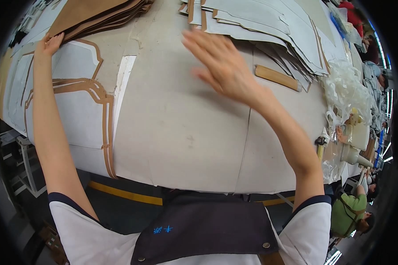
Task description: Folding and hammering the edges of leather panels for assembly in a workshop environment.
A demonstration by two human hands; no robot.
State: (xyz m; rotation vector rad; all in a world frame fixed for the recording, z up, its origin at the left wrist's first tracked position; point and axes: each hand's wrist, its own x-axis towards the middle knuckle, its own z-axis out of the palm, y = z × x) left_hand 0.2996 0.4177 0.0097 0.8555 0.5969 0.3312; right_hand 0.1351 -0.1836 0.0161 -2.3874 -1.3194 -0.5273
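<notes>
A broad, pale tabletop (pixel 185 154) fills the middle, a thin dark seam (pixel 244 141) running to its near edge. Below lies a dark floor (pixel 119 213) with a yellow stripe (pixel 124 193). A white metal frame (pixel 27 161) stands at left; at far right, bright strip lights (pixel 391 106) glow and a person in green (pixel 347 214) shows.

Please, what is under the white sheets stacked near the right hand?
Greyish sheets partly stick out from under the white sheets; their remaining parts, and anything deeper, are covered.

White sleeves (pixel 307 234), navy cuffs (pixel 316 200), dark apron (pixel 208 227)
</notes>
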